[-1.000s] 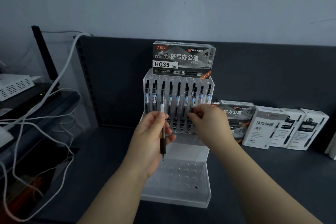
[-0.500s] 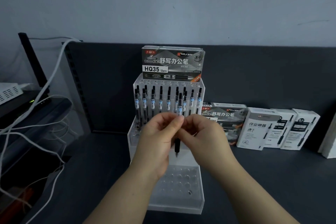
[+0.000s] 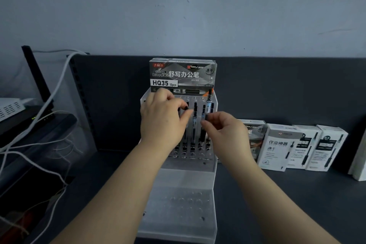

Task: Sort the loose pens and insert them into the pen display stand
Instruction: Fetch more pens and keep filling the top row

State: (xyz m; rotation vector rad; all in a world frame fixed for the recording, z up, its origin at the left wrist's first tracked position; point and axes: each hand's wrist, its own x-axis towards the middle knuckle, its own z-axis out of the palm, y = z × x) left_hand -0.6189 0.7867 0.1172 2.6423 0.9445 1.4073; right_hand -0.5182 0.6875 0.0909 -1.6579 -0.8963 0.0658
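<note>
Right hand [image 3: 223, 130] pinches pen [image 3: 208, 105] upright at pen display stand's [image 3: 178, 182] right. Left hand [image 3: 162, 119] hides its left rows; fingers curled, grip unclear.

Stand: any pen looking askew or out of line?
Yes. The pen pinched by the right hand at the stand's right end rides higher than its neighbours and leans slightly; it looks not yet seated.

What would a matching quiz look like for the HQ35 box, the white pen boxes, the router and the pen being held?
Things: 1 HQ35 box; 2 white pen boxes; 3 router; 4 held pen.
Places: A far left; B atop the pen display stand; C pinched by the right hand; D right of the stand.
Pairs: 1-B, 2-D, 3-A, 4-C.
</note>
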